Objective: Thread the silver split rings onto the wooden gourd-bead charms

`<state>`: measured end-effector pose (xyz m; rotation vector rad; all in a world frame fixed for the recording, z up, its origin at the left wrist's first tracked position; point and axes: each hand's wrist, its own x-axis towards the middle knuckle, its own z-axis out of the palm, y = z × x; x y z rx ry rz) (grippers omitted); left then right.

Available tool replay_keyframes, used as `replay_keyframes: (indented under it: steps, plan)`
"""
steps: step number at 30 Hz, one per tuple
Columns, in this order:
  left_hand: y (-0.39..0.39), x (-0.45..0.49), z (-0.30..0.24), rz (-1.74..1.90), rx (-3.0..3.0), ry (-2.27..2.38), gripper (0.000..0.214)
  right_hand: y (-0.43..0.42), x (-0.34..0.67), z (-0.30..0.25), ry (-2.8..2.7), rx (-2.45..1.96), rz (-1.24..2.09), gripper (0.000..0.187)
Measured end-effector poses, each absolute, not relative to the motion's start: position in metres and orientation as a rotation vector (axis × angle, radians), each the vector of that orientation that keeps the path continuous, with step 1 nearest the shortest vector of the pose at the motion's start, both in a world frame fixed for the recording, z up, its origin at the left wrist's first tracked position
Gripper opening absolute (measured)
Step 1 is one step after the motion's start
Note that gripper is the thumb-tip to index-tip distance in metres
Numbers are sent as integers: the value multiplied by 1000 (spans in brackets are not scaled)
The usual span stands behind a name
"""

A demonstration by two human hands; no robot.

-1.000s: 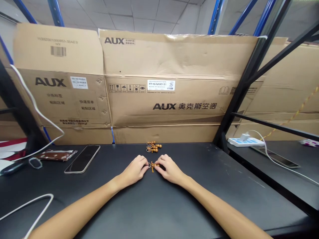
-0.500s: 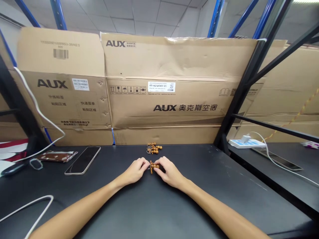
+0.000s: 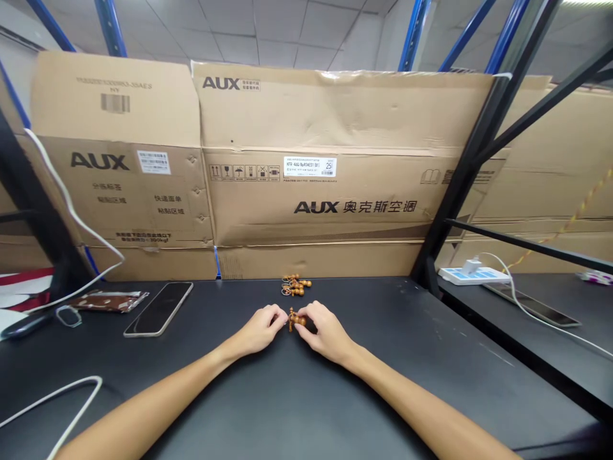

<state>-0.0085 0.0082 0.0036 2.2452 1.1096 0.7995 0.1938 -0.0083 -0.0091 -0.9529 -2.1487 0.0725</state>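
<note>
A small brown wooden-looking keychain (image 3: 297, 321) with rounded, bead-like parts lies between my two hands at the middle of the black table (image 3: 287, 396). My right hand (image 3: 326, 329) pinches its right end between thumb and fingertips. At its left end, my left hand (image 3: 262, 328) has thumb and fingers pressed together; what they grip, probably the metal ring end, is mostly hidden. Farther back, several similar brown keychains (image 3: 297, 289) with metal rings lie in a cluster near the cardboard.
On the left lie a smartphone (image 3: 159, 310), a brown packet (image 3: 111, 300) and a white cable (image 3: 71, 390). Large cardboard panels (image 3: 311, 191) stand along the back. A black metal post (image 3: 460, 153) rises at right, with a power strip (image 3: 472, 275) and another phone (image 3: 531, 303) beyond it.
Both hands stay in nearly the same place. The keychain between them has turned slightly, and its ring end shows less beside my left fingertips.
</note>
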Motion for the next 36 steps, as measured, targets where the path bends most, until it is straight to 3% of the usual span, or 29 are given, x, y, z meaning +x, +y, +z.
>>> replay_keyframes:
  steps: [36]
  plan:
    - [7, -7, 5, 775, 2422, 987, 32, -13, 188, -9, -2195, -1015, 83, 3]
